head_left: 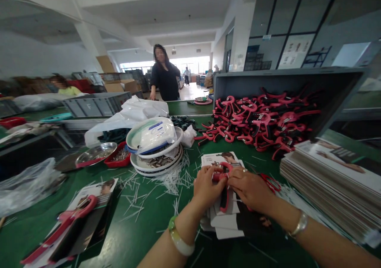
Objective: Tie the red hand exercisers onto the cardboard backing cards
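Note:
Between my hands lies a pair of pink-and-black hand pliers (224, 200), resting on a stack of printed backing cards (228, 231). My left hand (208, 186) is closed around its pink head from the left. From the right, the fingers of my right hand (251, 186) pinch in at the same head; whether they hold a thin tie there is too small to tell. Several thin white strips (178, 180) are scattered over the green table beside my hands. At the left, other pliers (73, 220) lie on a printed card (92, 240).
A tipped grey crate (333, 105) spills many pink-and-black pliers (262, 121). A tall card stack (327, 188) stands at right. Stacked white trays (157, 159), a red tray (119, 157) and a metal dish (97, 153) hold small parts. A person in black (165, 77) stands beyond the table.

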`<state>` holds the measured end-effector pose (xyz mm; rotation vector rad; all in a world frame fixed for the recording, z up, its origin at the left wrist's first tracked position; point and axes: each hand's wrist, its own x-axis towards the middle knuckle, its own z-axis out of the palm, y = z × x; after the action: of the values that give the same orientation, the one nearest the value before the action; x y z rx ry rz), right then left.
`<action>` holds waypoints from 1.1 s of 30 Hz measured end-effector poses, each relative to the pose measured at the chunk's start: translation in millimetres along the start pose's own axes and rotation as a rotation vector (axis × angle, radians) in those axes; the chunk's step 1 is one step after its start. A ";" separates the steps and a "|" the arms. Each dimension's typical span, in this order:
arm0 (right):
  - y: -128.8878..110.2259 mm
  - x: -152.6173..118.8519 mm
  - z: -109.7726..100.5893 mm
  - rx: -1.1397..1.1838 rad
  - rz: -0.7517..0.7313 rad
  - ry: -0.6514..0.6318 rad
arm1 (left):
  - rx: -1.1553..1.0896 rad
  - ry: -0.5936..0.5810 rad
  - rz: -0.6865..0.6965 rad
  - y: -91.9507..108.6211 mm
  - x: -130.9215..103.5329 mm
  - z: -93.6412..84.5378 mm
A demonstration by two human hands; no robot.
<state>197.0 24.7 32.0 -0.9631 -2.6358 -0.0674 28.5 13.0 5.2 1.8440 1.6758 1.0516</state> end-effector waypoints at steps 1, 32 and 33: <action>-0.9 1.6 0.0 -0.019 -0.013 -0.017 | -0.002 0.001 -0.003 0.1 -0.3 0.0; -24.4 -18.9 -0.6 0.168 0.102 0.115 | -0.039 0.202 0.332 -22.1 -37.1 -7.1; -24.2 -18.2 2.1 0.228 0.151 0.137 | -0.050 0.214 0.356 -21.4 -36.8 -6.0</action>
<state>194.0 -4.9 25.8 -1.0339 -2.3769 0.1919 10.9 -19.9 -15.9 2.1093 1.4437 1.4663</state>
